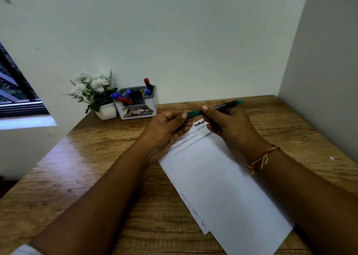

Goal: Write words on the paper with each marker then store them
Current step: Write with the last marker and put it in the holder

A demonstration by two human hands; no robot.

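Where the two hands meet at the centre of the frame, we see a green marker (222, 106) held just above the top of the paper (222, 187), not touching it. Its long axis runs almost level across the picture, rising a little from left to right, with its green tail pointing to the upper right and its green cap end pointing left. The left hand (168, 128) has its fingers (181, 117) curled round that cap end. The right hand (230, 127) pinches the black barrel between thumb and curled fingers, and a thread band (261, 158) circles its wrist. The thumb hides the join, so we cannot tell whether the cap sits fully on. The paper lies on the wooden counter (87, 167), slanting from the centre towards the lower right. A blank sheet covers most of another one, whose top strip shows lines of handwriting (186, 138) in black, red and blue. At the back of the counter, left of centre, a grey and white holder (139, 107) stands against the wall. In it we see a red marker (147, 82) upright at the back right, black markers (136, 95) in the middle, and a blue one (116, 95) and a second red one (125, 100) leaning at its left side. Just beside it, to the left, a white pot (106, 111) holds white flowers (91, 88).
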